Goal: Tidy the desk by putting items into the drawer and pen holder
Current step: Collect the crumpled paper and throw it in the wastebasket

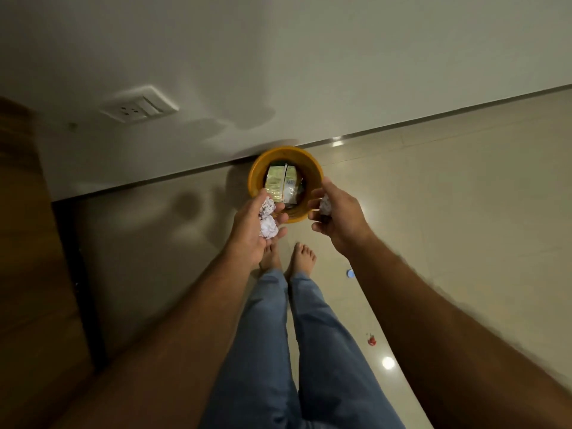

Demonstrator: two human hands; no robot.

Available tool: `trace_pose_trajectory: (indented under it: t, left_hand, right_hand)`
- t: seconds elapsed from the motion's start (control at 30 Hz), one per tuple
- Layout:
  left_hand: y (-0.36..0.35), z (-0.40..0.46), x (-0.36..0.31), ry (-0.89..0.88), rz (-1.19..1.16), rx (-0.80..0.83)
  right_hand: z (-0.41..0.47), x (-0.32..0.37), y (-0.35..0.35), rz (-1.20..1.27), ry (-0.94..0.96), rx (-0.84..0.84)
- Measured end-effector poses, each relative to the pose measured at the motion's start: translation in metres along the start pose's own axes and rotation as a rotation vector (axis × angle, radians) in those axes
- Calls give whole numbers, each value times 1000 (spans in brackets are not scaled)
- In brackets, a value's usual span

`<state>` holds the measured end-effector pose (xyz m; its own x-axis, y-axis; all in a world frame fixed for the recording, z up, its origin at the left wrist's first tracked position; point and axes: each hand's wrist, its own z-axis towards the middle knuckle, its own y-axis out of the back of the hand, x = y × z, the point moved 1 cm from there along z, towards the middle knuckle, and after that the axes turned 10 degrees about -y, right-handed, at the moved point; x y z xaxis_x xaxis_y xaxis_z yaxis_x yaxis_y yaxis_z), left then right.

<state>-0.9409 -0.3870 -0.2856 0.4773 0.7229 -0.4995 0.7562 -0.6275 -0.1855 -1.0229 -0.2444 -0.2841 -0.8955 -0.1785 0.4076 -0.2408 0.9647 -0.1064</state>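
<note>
A round yellow waste bin (312, 168) stands on the floor against the wall, with snack wrappers (283, 185) inside. My left hand (250, 230) is over the bin's near left rim, palm up, cupping two crumpled white paper balls (268, 226). My right hand (340, 213) is over the near right rim, its fingers curled round another crumpled paper ball (325, 205). My bare feet stand just short of the bin.
A dark wooden piece of furniture (34, 274) fills the left side. The wall holds a white socket plate (139, 108). On the tiled floor to the right lie a small red object (371, 339) and a small blue-white object (350, 273).
</note>
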Motion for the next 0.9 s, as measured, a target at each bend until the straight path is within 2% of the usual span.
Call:
trace_pose_trajectory:
  t: [0.2, 0.37, 0.53, 0.73, 0.9]
  left_hand:
    - [7, 103, 42, 25, 44, 7]
    - [15, 183, 81, 85, 79, -70]
    - [18, 248, 112, 110, 90, -78]
    - [18, 299, 129, 108, 93, -92]
    - [17, 306, 130, 88, 63, -81]
  right_hand:
    - [101, -32, 3, 0, -20, -24]
    - [180, -66, 7, -24, -74, -51]
    - [248, -88, 13, 19, -74, -74]
    - [298, -107, 17, 104, -78, -54]
    - [308, -109, 16, 175, -82, -32]
